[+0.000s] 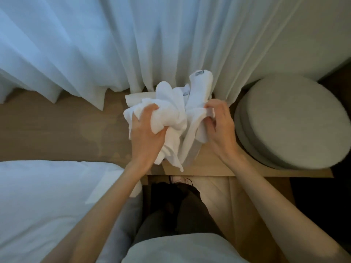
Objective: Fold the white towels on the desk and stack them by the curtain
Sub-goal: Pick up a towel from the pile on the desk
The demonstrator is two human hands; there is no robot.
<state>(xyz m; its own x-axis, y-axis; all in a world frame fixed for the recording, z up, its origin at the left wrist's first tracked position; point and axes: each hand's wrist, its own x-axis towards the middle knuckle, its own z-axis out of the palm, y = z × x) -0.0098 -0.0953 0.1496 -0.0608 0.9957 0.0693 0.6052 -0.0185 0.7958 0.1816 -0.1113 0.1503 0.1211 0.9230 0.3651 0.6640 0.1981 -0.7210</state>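
Note:
A crumpled white towel (171, 118) is bunched over the wooden desk (66, 128) in the middle of the view. My left hand (146, 131) grips a thick wad of it from the left. My right hand (218, 124) pinches an edge of the cloth on the right. Behind the bunch, more white towels (199, 86) with a small label lie against the white curtain (114, 44). How they are folded is hidden by the bunch in front.
A round grey cushioned stool (292, 120) sits at the desk's right end. A white bed or pillow (47, 202) fills the lower left. My legs and a shoe (178, 180) show below the desk's front edge.

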